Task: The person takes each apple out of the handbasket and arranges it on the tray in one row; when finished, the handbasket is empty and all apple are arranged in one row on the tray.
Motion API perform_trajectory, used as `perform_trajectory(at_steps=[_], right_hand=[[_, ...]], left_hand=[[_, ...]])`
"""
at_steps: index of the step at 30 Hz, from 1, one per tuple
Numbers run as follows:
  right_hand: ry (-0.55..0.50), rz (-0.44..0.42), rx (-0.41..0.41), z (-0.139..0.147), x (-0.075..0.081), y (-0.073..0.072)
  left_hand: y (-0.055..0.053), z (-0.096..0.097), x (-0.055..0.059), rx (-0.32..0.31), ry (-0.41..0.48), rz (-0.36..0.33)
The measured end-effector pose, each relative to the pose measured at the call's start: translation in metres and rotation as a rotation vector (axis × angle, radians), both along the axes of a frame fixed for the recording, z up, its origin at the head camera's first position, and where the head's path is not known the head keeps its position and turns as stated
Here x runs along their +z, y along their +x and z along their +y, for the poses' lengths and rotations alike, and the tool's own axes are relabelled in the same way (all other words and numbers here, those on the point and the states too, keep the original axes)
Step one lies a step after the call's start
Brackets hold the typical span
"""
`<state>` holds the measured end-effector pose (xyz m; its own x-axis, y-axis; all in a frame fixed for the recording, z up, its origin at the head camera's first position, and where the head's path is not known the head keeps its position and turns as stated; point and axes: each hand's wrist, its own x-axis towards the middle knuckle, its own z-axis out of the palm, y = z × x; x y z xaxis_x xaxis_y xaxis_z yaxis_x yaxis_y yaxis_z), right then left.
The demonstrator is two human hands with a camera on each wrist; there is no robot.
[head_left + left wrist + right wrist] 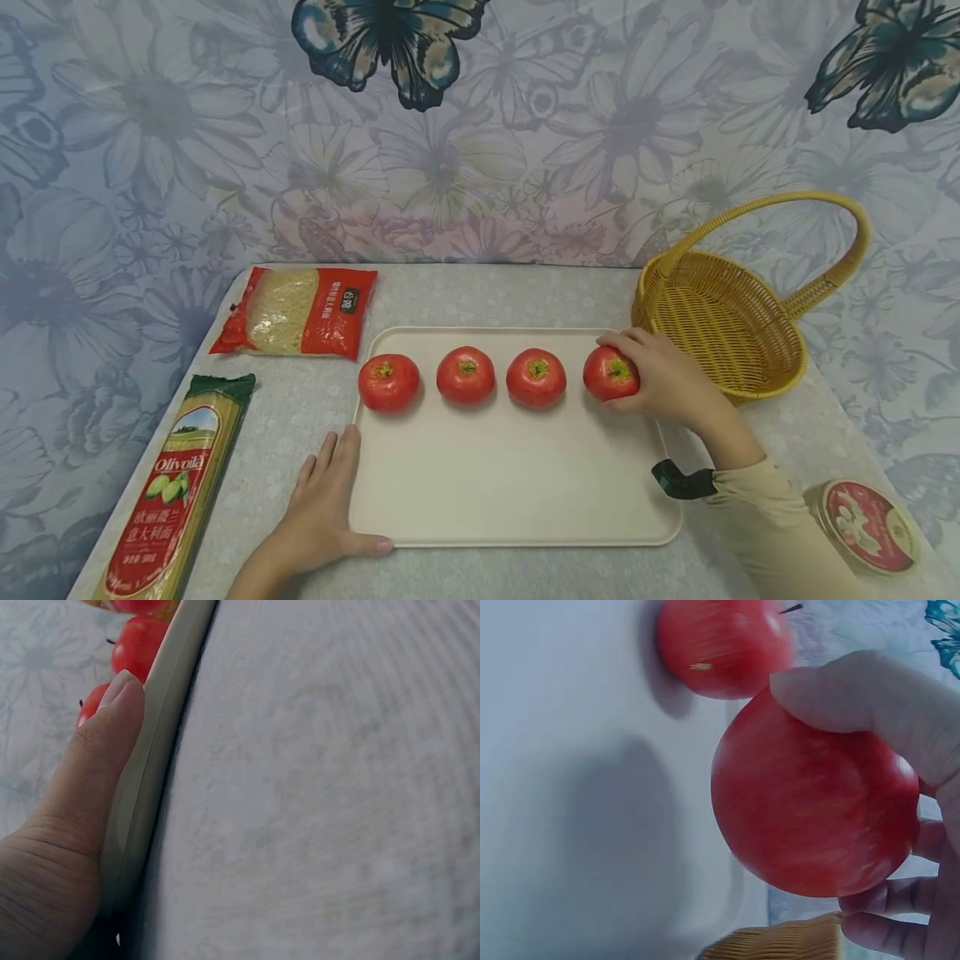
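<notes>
At the right end of a row on the white tray (517, 483), my right hand (671, 379) grips a red apple (606, 372). The thumb presses one side of that apple (814, 799) and the fingers curl round the other in the right wrist view. Three more red apples, a left one (389, 384), a second (465, 377) and a third (536, 379), line the tray's far side. My left hand (318, 504) rests against the tray's near left corner, fingers extended and thumb (97, 750) along its edge.
Behind my right hand stands a yellow wicker basket (720, 325) with a tall handle. A red pasta bag (300, 312) and a long spaghetti pack (176, 492) lie on the left. A round red-lidded tin (866, 525) is beside the right sleeve.
</notes>
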<state>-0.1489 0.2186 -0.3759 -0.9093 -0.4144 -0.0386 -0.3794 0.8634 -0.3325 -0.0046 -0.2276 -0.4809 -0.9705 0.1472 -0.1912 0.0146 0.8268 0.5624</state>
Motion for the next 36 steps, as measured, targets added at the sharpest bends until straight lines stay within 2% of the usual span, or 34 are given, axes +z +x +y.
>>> perform_trajectory(at_steps=[6,14,28,36], right_hand=[[0.015,-0.032,-0.028,-0.003,-0.016,-0.003],[-0.049,-0.087,-0.065,-0.001,-0.033,-0.007],[-0.179,-0.160,-0.097,0.005,-0.044,-0.010],[-0.159,-0.155,-0.131,0.007,-0.046,-0.002]], left_hand=[[-0.001,0.000,-0.001,0.001,-0.011,-0.007],[-0.001,0.001,-0.001,-0.001,-0.007,-0.005],[-0.002,0.001,-0.001,-0.004,-0.012,-0.005],[-0.002,0.002,0.001,0.004,-0.018,-0.023]])
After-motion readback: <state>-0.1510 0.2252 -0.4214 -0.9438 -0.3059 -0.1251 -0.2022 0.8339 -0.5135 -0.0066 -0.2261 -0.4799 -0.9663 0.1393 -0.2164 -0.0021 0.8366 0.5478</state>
